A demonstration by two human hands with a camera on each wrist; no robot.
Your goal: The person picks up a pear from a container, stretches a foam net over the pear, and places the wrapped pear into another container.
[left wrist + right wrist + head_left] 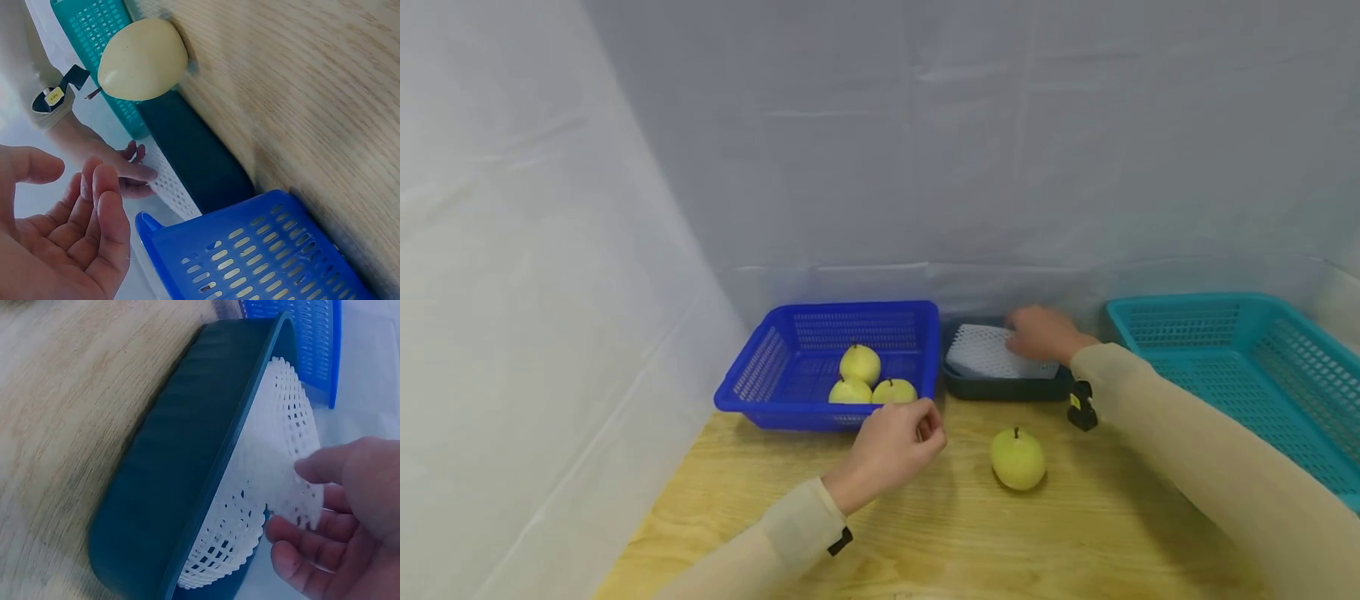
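Note:
My right hand [1047,335] reaches into a dark green tray [1006,389] against the back wall. Its thumb and fingers pinch the edge of a white foam fruit net [284,440], one of the nets lying in the tray. In front of the blue basket, my left hand [891,446] hovers with loosely curled fingers and nothing in them. A yellow-green pear [1017,460] stands stem up on the table, to the right of the left hand. Three more pears [860,365] sit together inside the blue basket [801,417].
A teal basket [1187,302] stands at the right, beyond my right forearm. The wooden table [970,546] meets white sheeting [880,167] at the back and left. The green tray sits between both baskets.

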